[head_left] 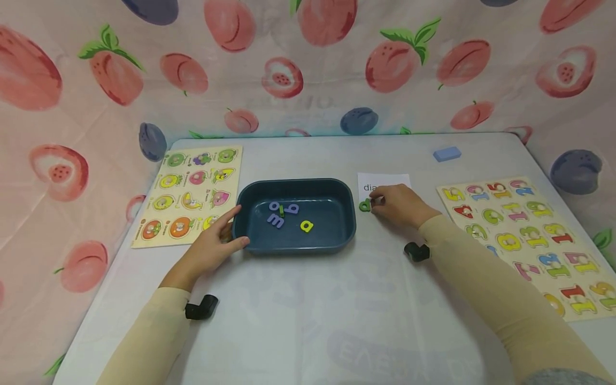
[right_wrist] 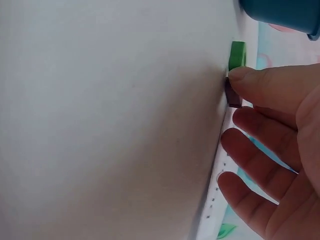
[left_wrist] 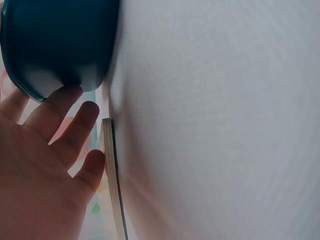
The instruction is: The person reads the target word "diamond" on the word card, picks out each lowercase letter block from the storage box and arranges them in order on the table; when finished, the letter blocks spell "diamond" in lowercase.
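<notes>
In the head view my left hand (head_left: 209, 251) touches the left end of a dark blue tray (head_left: 293, 249), fingers loosely extended and thumb at its rim. Inside the tray lie several letter pieces, among them a yellow "a" (head_left: 306, 226) and a purple "m" (head_left: 275, 221). My right hand (head_left: 398, 206) is at the front edge of a white card (head_left: 383, 178), whose printed word starts "dia" and is partly covered. A green "d" (head_left: 364, 205) lies at that edge. In the right wrist view my right hand pinches a small dark reddish piece (right_wrist: 233, 94) beside it.
A fruit puzzle board (head_left: 186, 185) lies left of the tray, under the left hand's side. On the right a number puzzle board (head_left: 522, 254) extends beside the right forearm. A blue block (head_left: 447, 154) sits at the back right. Fruit-printed cloth (head_left: 317, 112) hangs behind the white table.
</notes>
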`<state>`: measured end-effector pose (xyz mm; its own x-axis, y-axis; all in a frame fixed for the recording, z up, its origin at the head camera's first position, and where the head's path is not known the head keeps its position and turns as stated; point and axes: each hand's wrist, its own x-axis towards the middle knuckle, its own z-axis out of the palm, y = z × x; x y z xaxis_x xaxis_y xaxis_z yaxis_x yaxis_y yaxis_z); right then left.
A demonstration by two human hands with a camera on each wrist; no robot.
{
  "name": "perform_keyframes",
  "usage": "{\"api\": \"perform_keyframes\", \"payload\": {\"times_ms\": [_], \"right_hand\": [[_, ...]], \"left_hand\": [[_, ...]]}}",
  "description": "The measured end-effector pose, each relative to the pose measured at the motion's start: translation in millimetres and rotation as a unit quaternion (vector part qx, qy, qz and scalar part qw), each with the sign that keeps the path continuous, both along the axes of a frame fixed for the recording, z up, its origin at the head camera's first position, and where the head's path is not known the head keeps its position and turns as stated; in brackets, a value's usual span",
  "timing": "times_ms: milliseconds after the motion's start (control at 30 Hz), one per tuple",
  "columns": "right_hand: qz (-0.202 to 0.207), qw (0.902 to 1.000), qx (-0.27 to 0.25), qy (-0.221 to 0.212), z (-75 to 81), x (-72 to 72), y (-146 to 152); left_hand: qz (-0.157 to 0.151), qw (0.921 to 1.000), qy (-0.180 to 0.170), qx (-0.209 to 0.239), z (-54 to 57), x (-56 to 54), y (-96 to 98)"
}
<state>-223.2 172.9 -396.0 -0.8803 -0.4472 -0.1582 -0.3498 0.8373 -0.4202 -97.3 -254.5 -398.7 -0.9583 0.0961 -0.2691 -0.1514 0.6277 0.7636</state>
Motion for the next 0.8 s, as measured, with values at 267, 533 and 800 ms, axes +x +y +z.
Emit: {"api": "perform_keyframes", "payload": {"times_ms": [267,533,800], "right_hand": [[-0.028,0.9994,-0.017,-0.009,28.1,-0.5,3],[-0.004,0.9987,-0.032,0.04,55.7,1.8,-3],[0.017,0.9973,-0.04,0.059,73.7,6.5,-30]], "left_hand": [[-0.002,1.0,0.002,0.002,-0.7,-0.2,-0.7],[-0.002,1.0,0.002,0.002,-0.1,-0.2,-0.3],[-0.003,1.0,0.006,0.005,0.5,0.6,0.9]]}}
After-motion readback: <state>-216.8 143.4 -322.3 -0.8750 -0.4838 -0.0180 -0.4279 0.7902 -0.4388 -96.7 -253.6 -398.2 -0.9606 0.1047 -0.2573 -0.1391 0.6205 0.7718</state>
